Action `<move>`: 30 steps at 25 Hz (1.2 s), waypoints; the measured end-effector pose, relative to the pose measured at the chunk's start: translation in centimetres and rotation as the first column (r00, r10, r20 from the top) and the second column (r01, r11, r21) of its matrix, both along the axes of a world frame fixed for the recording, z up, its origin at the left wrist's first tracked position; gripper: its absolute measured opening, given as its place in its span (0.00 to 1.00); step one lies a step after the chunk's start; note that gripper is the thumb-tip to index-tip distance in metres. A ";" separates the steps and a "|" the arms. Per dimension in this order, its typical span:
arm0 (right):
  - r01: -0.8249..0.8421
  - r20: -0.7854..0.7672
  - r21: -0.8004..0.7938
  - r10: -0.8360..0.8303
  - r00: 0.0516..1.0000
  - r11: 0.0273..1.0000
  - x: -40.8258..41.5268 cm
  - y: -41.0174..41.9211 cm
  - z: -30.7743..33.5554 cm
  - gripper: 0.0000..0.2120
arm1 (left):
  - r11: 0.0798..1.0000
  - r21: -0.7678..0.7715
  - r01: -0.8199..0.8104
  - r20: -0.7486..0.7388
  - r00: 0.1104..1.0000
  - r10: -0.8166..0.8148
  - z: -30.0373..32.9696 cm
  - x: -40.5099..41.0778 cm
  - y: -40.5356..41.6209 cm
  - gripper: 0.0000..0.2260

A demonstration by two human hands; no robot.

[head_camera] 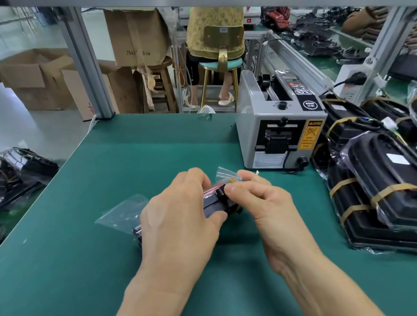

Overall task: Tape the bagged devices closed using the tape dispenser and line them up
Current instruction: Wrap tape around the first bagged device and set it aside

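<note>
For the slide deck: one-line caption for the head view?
Both hands, left and right, fold the clear plastic bag around a small black device on the green mat, grey tape dispenser behind.

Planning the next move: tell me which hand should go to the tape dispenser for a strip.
Right. The tape dispenser stands on the far right, nearer the right hand, which only pinches the bag end. The left hand covers and steadies the bagged device.

Green bench carries tape dispenser, bagged device, taped devices
</note>
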State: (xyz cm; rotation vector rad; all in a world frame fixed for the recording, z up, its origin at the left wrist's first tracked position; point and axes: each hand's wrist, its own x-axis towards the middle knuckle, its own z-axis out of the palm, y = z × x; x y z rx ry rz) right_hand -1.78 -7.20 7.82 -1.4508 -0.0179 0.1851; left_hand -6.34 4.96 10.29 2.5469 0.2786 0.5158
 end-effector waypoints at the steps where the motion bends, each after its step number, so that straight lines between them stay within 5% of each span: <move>1: 0.006 0.008 -0.003 -0.006 1.000 1.000 0.0 0.1 0.0 0.07 | 1.000 0.000 -0.002 0.003 1.000 0.002 0.0 0.0 0.0 0.15; 24: 0.084 0.150 -0.091 -0.070 0.986 0.992 -0.2 0.9 -0.3 0.15 | 0.999 0.035 -0.023 0.022 0.999 0.023 0.1 0.1 -0.3 0.15; 30: 0.088 0.074 0.008 -0.089 0.993 0.996 -0.3 0.9 -0.4 0.10 | 1.000 0.027 -0.012 -0.009 1.000 0.013 0.5 0.1 -0.3 0.13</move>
